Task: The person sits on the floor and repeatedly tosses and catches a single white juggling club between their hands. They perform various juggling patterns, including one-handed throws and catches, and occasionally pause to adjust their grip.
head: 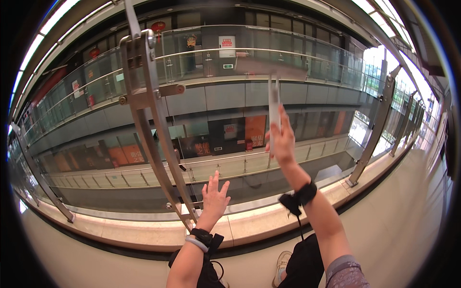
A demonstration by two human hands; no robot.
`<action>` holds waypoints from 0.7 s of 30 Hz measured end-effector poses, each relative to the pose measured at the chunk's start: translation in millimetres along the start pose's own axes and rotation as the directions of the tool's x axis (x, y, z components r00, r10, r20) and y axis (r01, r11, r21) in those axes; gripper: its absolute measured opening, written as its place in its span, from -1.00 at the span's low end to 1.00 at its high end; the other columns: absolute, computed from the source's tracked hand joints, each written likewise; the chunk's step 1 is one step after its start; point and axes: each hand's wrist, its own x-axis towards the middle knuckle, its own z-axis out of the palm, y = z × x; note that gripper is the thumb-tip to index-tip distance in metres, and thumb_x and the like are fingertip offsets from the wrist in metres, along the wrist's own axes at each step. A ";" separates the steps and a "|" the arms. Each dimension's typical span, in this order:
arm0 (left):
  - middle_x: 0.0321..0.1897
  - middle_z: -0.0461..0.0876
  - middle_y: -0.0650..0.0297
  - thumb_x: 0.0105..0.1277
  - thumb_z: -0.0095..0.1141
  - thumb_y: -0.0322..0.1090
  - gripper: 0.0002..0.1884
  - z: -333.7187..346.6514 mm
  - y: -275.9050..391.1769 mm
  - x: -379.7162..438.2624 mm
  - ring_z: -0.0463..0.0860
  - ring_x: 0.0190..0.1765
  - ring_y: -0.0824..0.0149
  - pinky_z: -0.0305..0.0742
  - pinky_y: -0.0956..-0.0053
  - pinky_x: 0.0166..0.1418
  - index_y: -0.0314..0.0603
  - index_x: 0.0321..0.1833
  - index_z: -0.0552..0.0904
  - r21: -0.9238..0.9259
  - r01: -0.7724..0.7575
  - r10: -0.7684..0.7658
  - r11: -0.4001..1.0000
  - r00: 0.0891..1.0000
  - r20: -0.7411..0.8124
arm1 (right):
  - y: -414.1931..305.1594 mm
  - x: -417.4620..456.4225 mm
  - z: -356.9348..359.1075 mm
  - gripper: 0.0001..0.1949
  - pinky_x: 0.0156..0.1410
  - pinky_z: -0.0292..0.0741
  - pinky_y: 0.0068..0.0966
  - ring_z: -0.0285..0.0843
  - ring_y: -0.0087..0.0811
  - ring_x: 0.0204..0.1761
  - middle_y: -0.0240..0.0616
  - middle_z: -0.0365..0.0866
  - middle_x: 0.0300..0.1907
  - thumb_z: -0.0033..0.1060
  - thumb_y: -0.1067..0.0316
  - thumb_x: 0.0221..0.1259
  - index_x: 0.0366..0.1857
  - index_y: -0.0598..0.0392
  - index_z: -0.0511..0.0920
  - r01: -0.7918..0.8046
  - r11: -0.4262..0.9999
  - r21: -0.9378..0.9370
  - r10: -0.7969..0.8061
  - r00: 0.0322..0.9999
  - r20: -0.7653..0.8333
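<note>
My right hand (282,140) is raised before the glass balustrade panel (234,144), closed around a long, pale, narrow tool (274,118). The tool stands nearly upright, and its blurred upper end, perhaps a squeegee or wiper head, cannot be made out clearly. Lower and to the left, my left hand (215,198) has its fingers spread and holds nothing. It is in front of the glass, just right of the double steel post (158,136); whether it touches the glass I cannot tell. Black bands are on both wrists, with a pale bangle on the left one.
A stone ledge (266,223) runs along the foot of the glass, edged in black above the pale floor (381,216). Another steel post (374,129) stands at the right, and one (43,176) at the left. Beyond the glass are lower walkways with railings.
</note>
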 end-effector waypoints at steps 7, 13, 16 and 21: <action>0.52 0.06 0.03 0.15 0.35 -0.28 -0.31 -21.4 0.9 5.7 0.21 0.49 0.02 0.15 -0.02 0.44 0.00 0.39 0.41 -0.096 0.001 0.000 0.995 1.000 0.007 | 101.2 -67.2 22.5 -0.26 -0.45 0.51 -0.37 0.56 -0.28 -0.48 -0.05 0.47 -0.09 -0.05 0.40 0.39 0.55 -0.31 -0.17 0.164 0.963 -0.215 -0.177 0.983 -0.042; 0.52 0.03 -0.02 0.17 0.31 -0.39 -0.22 -27.3 4.1 5.4 0.32 0.40 -0.04 0.24 0.06 0.38 -0.08 0.48 0.25 -0.135 -0.003 0.001 0.991 1.000 -0.014 | 176.1 -205.2 33.1 -0.10 -0.30 0.57 -0.18 0.65 -0.06 -0.44 0.27 0.52 -0.03 0.01 0.50 0.31 0.54 -0.20 -0.41 -0.244 0.935 -0.259 0.329 0.870 0.368; 0.55 -0.06 -0.06 0.10 0.37 -0.42 -0.13 -23.6 5.2 3.0 0.28 0.42 -0.10 0.24 0.06 0.39 -0.06 0.50 0.21 -0.080 -0.032 0.031 0.996 0.999 -0.005 | 126.1 -164.0 20.5 -0.17 -0.58 0.52 -0.37 0.62 -0.22 -0.55 0.01 0.54 -0.23 -0.12 0.48 0.37 0.53 -0.28 -0.41 -0.332 0.943 0.034 0.317 0.921 0.227; 0.55 -0.16 -0.14 0.06 0.40 -0.38 -0.07 -15.2 15.5 5.1 0.05 0.54 -0.17 0.14 -0.04 0.44 -0.02 0.52 0.19 -0.092 -0.019 0.023 0.996 0.999 0.042 | 123.9 -38.0 -49.0 -0.27 -0.70 0.44 -0.46 0.63 -0.21 -0.50 -0.07 0.38 -0.18 -0.18 0.32 0.48 0.51 -0.27 -0.39 -0.217 0.800 0.559 0.382 0.903 -0.197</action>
